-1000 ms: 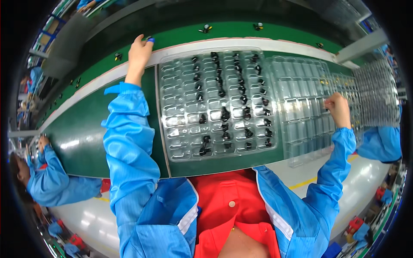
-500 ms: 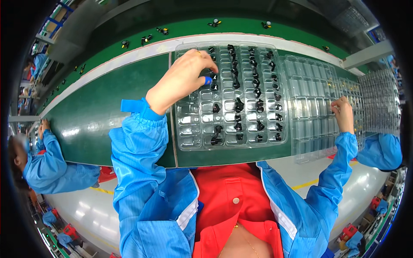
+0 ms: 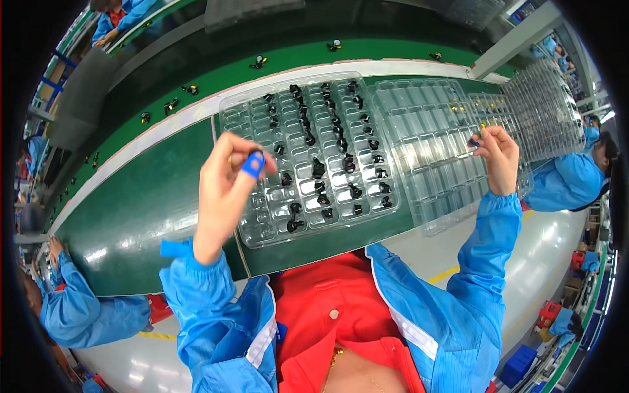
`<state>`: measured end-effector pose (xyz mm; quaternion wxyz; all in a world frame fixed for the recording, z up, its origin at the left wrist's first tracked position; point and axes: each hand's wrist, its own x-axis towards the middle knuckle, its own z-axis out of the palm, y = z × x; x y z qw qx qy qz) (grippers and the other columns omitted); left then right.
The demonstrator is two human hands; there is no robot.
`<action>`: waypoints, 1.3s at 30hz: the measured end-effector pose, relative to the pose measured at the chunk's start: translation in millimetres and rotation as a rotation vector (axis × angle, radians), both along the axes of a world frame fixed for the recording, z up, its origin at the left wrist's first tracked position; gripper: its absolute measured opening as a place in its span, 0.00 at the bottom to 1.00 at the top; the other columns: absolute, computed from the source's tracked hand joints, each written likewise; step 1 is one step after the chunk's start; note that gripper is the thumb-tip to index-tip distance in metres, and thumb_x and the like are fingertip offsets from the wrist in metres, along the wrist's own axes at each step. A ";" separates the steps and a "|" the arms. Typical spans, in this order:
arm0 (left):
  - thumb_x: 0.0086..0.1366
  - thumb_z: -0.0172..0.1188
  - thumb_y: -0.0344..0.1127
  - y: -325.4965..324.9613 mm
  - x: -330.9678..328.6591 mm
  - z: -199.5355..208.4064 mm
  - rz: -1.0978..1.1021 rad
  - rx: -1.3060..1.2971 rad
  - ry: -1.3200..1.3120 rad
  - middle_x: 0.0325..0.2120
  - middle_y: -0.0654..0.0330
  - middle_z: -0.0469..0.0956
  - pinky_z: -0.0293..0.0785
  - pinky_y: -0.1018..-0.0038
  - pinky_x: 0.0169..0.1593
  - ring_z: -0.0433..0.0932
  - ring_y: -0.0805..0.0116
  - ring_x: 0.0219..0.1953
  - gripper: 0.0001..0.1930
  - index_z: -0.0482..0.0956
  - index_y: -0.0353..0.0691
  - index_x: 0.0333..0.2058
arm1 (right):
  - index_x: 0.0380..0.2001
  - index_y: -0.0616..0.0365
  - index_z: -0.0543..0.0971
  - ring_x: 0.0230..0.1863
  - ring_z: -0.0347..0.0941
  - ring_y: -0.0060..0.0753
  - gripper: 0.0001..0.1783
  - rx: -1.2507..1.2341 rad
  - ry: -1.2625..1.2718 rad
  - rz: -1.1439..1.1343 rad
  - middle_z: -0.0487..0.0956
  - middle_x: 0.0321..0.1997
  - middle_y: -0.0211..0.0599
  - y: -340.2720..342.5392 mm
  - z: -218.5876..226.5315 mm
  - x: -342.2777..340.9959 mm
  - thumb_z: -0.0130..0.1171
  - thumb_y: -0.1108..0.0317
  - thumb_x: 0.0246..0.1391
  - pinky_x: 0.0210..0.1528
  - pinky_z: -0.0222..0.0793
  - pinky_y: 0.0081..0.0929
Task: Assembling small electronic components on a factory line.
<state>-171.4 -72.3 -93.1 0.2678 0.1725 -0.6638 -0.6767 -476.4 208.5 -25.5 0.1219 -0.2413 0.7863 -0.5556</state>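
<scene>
My left hand (image 3: 226, 187), with a blue finger cot (image 3: 252, 164) on its thumb, is raised at the left edge of a clear plastic tray (image 3: 262, 239). Its thumb and fingertips are pinched on a small black part (image 3: 257, 152), mostly hidden. Rows of similar black parts (image 3: 318, 168) sit in the tray's compartments, fewer in the leftmost column. Farther right, my right hand (image 3: 501, 157) pinches a small dark part (image 3: 474, 142), with a yellow bit (image 3: 483, 128) showing at the fingertips. This hand hovers over a second clear tray (image 3: 419, 137).
Beyond the white ledge (image 3: 288, 72), a green belt (image 3: 223, 77) carries several black-and-yellow parts. A stack of clear trays (image 3: 544, 111) stands at the right. Co-workers in blue sleeves are at the left (image 3: 85, 288) and right (image 3: 570, 180).
My left hand has drawn back from the tray's left column with a black part, leaving one compartment there bare. My right hand has lifted slightly, and the view has turned.
</scene>
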 end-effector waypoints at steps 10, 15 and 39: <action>0.60 0.53 0.33 68.4 17.2 15.0 -0.089 0.237 0.079 0.26 0.56 0.73 0.69 0.80 0.31 0.74 0.72 0.28 0.14 0.68 0.31 0.43 | 0.34 0.66 0.74 0.23 0.73 0.30 0.09 -0.251 -0.578 0.295 0.75 0.28 0.43 -37.4 -10.7 137.8 0.53 0.74 0.49 0.20 0.67 0.20; 0.61 0.52 0.31 78.2 7.6 14.0 -0.127 0.273 0.091 0.30 0.55 0.75 0.69 0.80 0.34 0.75 0.70 0.33 0.16 0.65 0.31 0.46 | 0.34 0.73 0.74 0.27 0.76 0.36 0.13 -0.209 -0.305 0.314 0.77 0.31 0.49 -58.2 -10.0 175.9 0.49 0.85 0.41 0.30 0.75 0.27; 0.56 0.55 0.22 80.7 15.3 2.0 0.008 0.079 0.068 0.31 0.50 0.76 0.75 0.74 0.39 0.77 0.66 0.34 0.14 0.67 0.28 0.42 | 0.29 0.71 0.77 0.23 0.76 0.35 0.08 -0.229 -0.345 0.334 0.77 0.25 0.44 -82.3 -32.7 190.0 0.53 0.85 0.42 0.27 0.74 0.23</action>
